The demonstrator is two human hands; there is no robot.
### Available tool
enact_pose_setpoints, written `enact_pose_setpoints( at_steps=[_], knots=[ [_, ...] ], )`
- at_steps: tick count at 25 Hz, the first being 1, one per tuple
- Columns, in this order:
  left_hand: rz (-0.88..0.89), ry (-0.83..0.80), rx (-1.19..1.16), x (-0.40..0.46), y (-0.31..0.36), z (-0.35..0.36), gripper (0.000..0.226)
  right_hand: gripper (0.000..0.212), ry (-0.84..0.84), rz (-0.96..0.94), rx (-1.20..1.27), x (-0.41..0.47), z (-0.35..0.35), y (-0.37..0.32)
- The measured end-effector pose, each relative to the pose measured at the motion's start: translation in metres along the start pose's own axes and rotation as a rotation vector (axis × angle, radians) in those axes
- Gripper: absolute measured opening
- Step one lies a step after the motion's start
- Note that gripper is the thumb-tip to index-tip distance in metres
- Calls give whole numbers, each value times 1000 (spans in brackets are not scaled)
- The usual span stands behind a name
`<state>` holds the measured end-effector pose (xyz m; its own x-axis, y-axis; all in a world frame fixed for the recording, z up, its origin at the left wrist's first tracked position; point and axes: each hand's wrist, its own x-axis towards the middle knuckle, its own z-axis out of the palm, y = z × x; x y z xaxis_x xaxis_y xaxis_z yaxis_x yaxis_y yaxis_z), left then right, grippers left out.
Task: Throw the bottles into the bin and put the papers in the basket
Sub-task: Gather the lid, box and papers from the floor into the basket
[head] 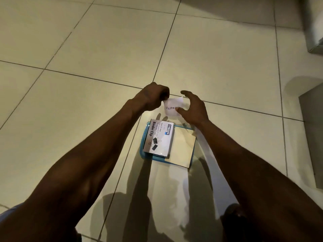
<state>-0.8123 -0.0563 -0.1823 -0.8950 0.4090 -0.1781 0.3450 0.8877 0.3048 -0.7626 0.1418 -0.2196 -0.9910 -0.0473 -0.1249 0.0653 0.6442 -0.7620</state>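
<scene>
My left hand [153, 98] pinches the left edge of a small white paper slip [173, 106] with handwriting on it, held above the tiled floor. My right hand [194, 109] hovers at the slip's right side with fingers spread and relaxed, the thumb close to its lower right corner. Below the hands a shallow blue basket [142, 142] lies on the floor. In it are a flattened white "Binder Clip" box [160, 137] and a cream sheet of paper [182, 147]. No bottle or bin is in view.
Pale floor tiles [104, 49] stretch all around. A grey cabinet or furniture edge [312, 133] stands at the right, and another grey object [314, 28] sits at the upper right corner. My knees show at the bottom edge.
</scene>
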Motion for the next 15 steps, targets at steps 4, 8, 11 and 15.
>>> enact_pose_setpoints(
  at_steps=[4,8,11,15],
  knots=[
    [1,56,-252,-9,10,-6,19,28,113,184,247,-2,-12,3],
    [-99,38,-455,-14,16,1,12,15,141,310,412,-20,-13,11],
    [-227,85,-555,-22,20,20,12,15,253,431,521,-47,-7,27],
    [-388,191,-541,-45,18,62,18,17,267,563,354,-85,13,50]
  ],
)
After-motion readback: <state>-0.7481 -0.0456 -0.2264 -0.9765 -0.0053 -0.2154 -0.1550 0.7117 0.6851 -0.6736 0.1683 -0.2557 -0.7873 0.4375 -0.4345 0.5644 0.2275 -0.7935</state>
